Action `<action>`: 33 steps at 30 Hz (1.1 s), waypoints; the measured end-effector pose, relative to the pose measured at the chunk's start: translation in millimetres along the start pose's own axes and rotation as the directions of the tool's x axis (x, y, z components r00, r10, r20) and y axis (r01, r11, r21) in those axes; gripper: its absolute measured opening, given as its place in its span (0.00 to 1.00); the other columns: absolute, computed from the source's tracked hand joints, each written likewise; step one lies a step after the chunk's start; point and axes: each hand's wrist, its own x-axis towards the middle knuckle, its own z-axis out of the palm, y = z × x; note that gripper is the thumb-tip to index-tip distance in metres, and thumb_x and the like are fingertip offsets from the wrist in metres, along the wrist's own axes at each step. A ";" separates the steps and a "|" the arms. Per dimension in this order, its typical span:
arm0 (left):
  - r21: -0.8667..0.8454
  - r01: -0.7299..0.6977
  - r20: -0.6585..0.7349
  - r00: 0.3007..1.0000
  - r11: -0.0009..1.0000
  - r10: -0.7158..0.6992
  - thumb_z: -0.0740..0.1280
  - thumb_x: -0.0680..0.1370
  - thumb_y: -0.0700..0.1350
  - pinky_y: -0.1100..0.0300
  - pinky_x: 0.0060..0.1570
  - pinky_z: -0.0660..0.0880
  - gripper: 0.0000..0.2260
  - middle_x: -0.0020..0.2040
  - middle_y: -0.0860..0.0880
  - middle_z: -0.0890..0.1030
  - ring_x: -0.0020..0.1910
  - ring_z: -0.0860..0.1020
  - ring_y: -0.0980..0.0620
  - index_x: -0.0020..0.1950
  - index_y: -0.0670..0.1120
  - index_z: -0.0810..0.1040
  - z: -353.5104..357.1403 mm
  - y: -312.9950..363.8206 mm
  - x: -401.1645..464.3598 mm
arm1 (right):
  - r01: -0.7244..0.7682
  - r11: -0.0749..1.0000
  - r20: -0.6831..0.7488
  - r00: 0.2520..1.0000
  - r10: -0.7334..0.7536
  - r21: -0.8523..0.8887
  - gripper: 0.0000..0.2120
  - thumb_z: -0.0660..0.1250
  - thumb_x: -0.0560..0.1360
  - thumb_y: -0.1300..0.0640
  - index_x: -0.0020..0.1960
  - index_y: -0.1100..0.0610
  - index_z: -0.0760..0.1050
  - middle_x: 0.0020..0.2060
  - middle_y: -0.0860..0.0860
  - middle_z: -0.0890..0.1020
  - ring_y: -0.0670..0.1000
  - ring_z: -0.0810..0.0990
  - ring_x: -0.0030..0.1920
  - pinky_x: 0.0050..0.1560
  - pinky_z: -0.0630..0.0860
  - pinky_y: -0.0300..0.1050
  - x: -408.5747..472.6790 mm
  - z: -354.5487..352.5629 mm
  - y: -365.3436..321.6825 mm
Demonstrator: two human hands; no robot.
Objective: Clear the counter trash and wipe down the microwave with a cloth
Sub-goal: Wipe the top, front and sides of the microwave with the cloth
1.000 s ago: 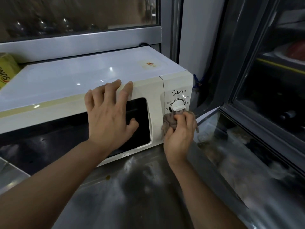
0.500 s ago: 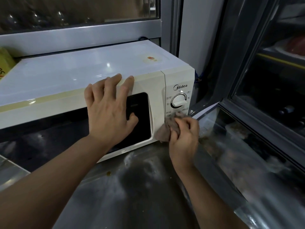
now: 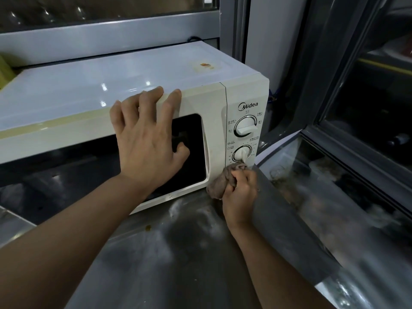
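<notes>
A white Midea microwave (image 3: pixel 93 94) stands on the steel counter (image 3: pixel 169 253), with two dials on its right panel. My left hand (image 3: pixel 147 139) lies flat against the door, its fingertips hooked over the top front edge. My right hand (image 3: pixel 240 192) grips a bunched grey-brown cloth (image 3: pixel 219 185) and holds it against the bottom of the control panel, just under the lower dial (image 3: pixel 242 153). The upper dial (image 3: pixel 246 127) is uncovered.
A small brown stain (image 3: pixel 147 228) marks the counter in front of the microwave. A stained label (image 3: pixel 205 65) sits on the microwave's top. A glass-fronted cabinet (image 3: pixel 367 112) stands close on the right, and a yellow package (image 3: pixel 5 71) shows at the far left.
My right hand has slid the cloth down the control panel, from the upper dial to below the lower dial. My left hand has stayed on the door.
</notes>
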 end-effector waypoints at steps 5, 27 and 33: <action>-0.001 -0.002 0.016 1.000 1.000 0.002 0.67 0.63 0.53 0.40 0.65 0.56 0.36 0.67 0.42 0.67 0.62 0.60 0.42 0.70 0.49 0.63 -2.0 -1.5 -0.4 | -0.071 0.990 0.209 0.973 0.095 -0.121 0.07 0.65 0.74 0.66 0.49 0.64 0.79 0.50 0.60 0.77 0.58 0.78 0.48 0.48 0.69 0.38 2.8 -11.6 8.2; 0.018 -0.007 0.004 1.000 1.000 0.007 0.66 0.63 0.54 0.40 0.63 0.57 0.36 0.67 0.41 0.67 0.61 0.58 0.43 0.70 0.48 0.63 1.5 -2.1 0.5 | -0.305 0.929 0.130 0.951 0.282 0.212 0.09 0.64 0.71 0.73 0.47 0.62 0.71 0.57 0.60 0.72 0.50 0.76 0.54 0.54 0.72 0.28 39.6 -8.1 42.1; 0.029 -0.005 0.017 1.000 1.000 0.004 0.66 0.63 0.54 0.39 0.63 0.57 0.37 0.67 0.41 0.66 0.62 0.58 0.43 0.71 0.48 0.63 0.6 -1.2 0.2 | -0.364 0.904 0.117 0.931 0.346 0.225 0.09 0.64 0.72 0.68 0.44 0.56 0.68 0.51 0.61 0.73 0.55 0.75 0.47 0.49 0.70 0.36 7.1 10.9 0.0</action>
